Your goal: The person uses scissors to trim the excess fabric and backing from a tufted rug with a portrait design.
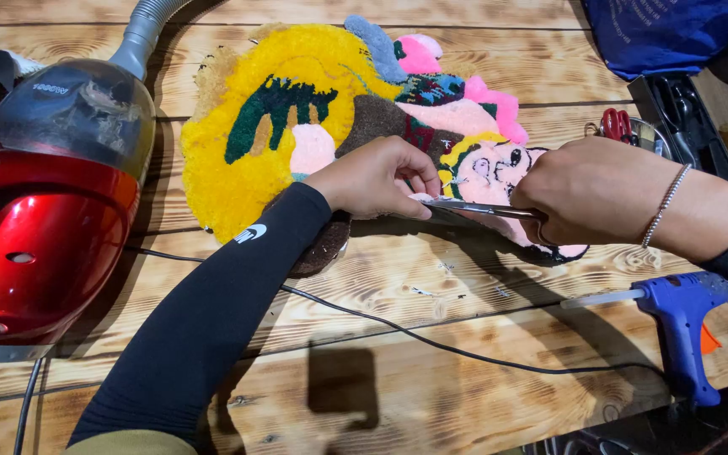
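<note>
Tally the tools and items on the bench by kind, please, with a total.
Tufted rug: 1
Vacuum cleaner: 1
Glue gun: 1
Scissors: 2, one in the right hand with blades at the rug edge pinched by the left hand, one red-handled pair
Blue bag: 1
Total: 6

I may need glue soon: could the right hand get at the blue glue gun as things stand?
Probably yes, once freed. The right hand is gripping scissors at the tufted rug; the glue gun lies just below it on bare table, nothing between.
</note>
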